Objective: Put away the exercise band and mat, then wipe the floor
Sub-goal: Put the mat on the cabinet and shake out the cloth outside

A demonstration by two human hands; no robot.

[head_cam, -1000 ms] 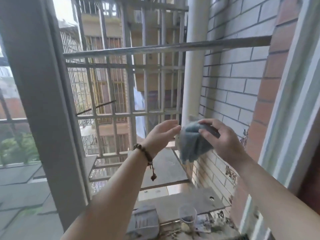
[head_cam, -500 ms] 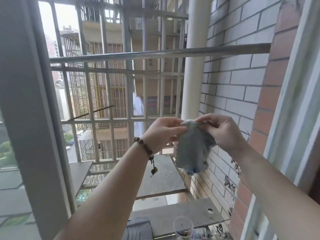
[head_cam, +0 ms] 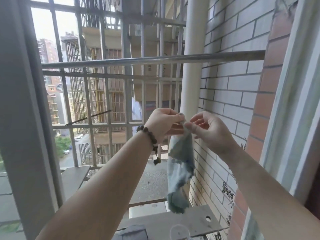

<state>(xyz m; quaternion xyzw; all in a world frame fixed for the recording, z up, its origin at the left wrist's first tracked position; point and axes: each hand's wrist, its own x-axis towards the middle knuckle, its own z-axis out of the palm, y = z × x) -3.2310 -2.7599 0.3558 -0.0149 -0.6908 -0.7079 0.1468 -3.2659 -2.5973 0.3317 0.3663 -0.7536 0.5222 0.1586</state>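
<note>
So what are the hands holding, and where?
Both hands, left and right, pinch the top edge of a blue-grey cloth; the rest hangs down.

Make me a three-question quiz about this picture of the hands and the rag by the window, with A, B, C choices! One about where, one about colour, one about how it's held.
1. Where is the metal rail?
A. above the hands
B. under the hands
C. behind the person

2. What colour is the cloth?
A. bright red
B. grey-blue
C. yellow

3. How is the cloth held?
A. lying on a board
B. draped over the rail
C. pinched at its top, hanging down

Answers:
1 A, the rail crosses higher in the frame.
2 B, it looks faded grey-blue.
3 C, left hand and right hand pinch its top edge.
</note>
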